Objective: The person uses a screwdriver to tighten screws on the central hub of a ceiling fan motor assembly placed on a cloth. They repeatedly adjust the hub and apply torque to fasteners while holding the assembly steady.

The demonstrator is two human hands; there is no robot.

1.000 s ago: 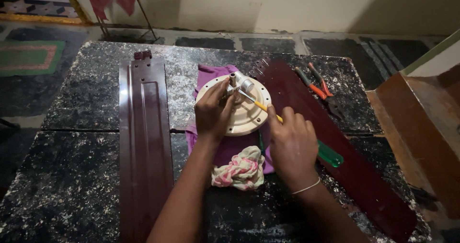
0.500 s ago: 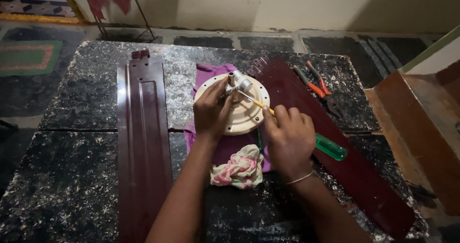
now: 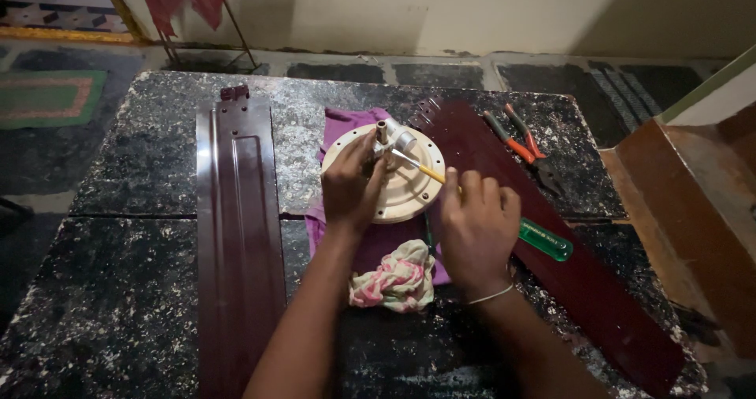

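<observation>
A: Left hand [image 3: 350, 190]?
B: Clasped on cream motor disc [image 3: 402, 190], steadying it.
A: Right hand [image 3: 476, 226]?
B: Closed round yellow-handled brush [image 3: 421, 168], tip at hub. Best: short strokes, disc kept still on purple cloth [image 3: 346, 123].

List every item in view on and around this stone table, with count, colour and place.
Fan motor housing: 1, cream, round, table centre, on the purple cloth.
Shaft: 1, pale metal, upright at the housing's middle.
Small brush: 1, yellow handle, tip near the shaft.
Purple cloth: 1, under the housing.
Rag: 1, pink, green and white, crumpled, near edge of the cloth.
Fan blades: 2, maroon; one lies lengthwise on the left, one runs diagonally on the right.
Screwdriver: 1, green handle, on the right blade.
Pliers: 1, orange-red grips, far right.
Table: 1, black speckled stone.
Left hand: on the housing.
Right hand: holds the brush.
</observation>
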